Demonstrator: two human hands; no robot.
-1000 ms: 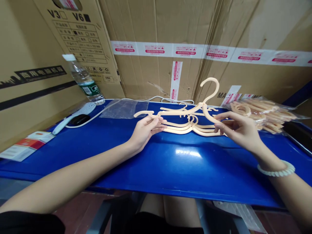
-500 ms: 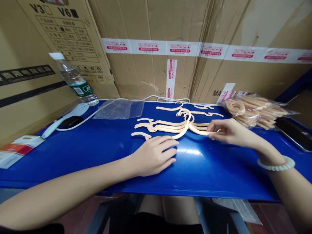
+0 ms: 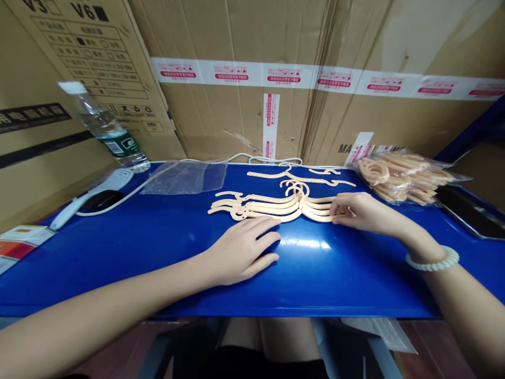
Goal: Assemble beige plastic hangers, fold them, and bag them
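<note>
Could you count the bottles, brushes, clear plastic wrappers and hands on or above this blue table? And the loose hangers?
Bottle: 1
Brush: 1
Clear wrappers: 2 (flat wrapper, filled bag)
Hands: 2 (left hand, right hand)
Total: 6
Loose hangers overlap too much for an exact count.

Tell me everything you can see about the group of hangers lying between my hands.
The hangers are pale beige, slim and smooth, and look like plastic. Several lie close together on the blue table, arms spread left and right, with curled hooks at the middle toward the far side. Their left ends show notched, curved tips. The right hand covers their right ends; the left hand lies at the near edge, contact unclear.
</note>
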